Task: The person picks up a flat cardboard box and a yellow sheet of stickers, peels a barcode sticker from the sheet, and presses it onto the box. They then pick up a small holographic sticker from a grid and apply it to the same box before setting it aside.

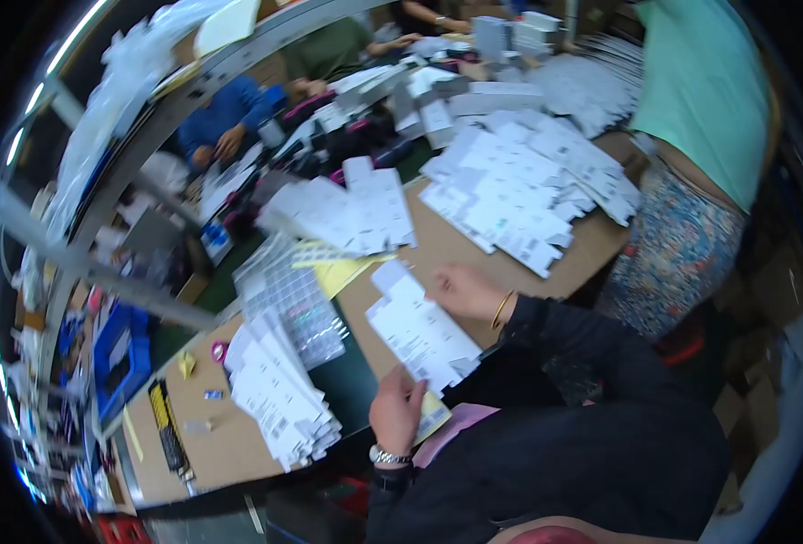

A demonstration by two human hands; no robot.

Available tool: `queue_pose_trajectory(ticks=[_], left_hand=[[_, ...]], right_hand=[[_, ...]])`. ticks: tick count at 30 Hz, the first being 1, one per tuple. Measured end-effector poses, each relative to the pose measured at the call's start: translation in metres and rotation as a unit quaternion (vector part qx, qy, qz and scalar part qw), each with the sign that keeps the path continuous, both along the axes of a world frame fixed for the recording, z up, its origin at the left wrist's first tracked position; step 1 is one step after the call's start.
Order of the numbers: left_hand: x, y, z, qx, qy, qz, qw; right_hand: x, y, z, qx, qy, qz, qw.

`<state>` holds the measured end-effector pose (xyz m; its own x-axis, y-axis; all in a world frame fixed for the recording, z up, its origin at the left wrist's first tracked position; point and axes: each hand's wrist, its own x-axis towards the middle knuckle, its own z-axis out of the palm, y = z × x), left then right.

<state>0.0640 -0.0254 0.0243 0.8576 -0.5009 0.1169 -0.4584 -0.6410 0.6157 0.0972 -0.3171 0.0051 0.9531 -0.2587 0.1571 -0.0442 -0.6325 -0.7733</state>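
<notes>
Evidently, a flat white carton blank (422, 333) is positioned just right of the clear gridded sheet (285, 292). Low weight, moderate stiffness and crease-prone flaps are judged; hold is best taken at the broad panel's edges. To the sheet's lower right, the left hand (397, 415) is bent at the blank's near edge, its pinch unclear. Farther right of the sheet, the right hand (463, 290) is loosely curled; whether anything is pinched cannot be told.
</notes>
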Motion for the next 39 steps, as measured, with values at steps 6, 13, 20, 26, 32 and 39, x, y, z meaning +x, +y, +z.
queue_pose_trajectory(ticks=[6,13,20,26,32,39], left_hand=[[0.008,-0.005,0.003,0.04,0.039,-0.003,0.998],[0.013,0.012,-0.012,-0.017,0.086,-0.014,0.996],[0.022,0.018,-0.028,-0.115,0.176,-0.009,0.978],[0.024,0.016,-0.03,-0.143,0.185,-0.009,0.972],[0.024,0.016,-0.027,-0.129,0.184,-0.001,0.974],[0.021,0.016,-0.027,-0.126,0.171,0.005,0.977]], right_hand=[[0.115,-0.042,0.012,0.066,0.014,-0.046,0.997],[0.215,-0.034,0.022,-0.062,0.138,-0.218,0.964],[0.235,-0.036,0.009,0.077,0.085,-0.269,0.956],[0.269,-0.082,-0.042,0.262,-0.16,-0.151,0.94],[0.271,-0.014,-0.006,-0.198,-0.162,-0.126,0.958],[0.231,0.055,0.038,-0.338,0.015,-0.106,0.935]])
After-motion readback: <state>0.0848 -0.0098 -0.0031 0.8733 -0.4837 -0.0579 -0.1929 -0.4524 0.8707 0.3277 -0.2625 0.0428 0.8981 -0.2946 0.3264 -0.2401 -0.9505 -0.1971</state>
